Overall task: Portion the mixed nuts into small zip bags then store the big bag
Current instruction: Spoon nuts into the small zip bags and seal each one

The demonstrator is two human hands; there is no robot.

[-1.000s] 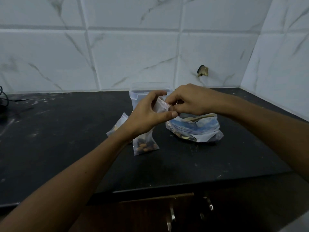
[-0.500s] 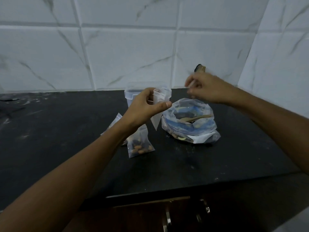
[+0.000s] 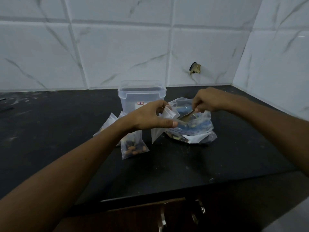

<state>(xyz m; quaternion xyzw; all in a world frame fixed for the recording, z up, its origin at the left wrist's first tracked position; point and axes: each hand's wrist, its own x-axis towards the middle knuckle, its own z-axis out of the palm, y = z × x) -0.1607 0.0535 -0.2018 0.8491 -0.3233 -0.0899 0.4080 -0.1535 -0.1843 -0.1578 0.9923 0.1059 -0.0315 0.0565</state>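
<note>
Now right hand (image 3: 206, 102) has dropped into the big bag (image 3: 192, 126), gripping the spoon (image 3: 188, 115); left hand (image 3: 150, 117) beside it pinches the empty small bag (image 3: 164, 122) open. Next scoop imminent.

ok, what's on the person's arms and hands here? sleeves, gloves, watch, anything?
Nothing worn that shows. Both forearms are bare right to the frame edge, with no sleeve or cuff in view. The left hand and right hand are ungloved, and no watch, band or ring is visible; the dim light could hide a thin ring.
</note>
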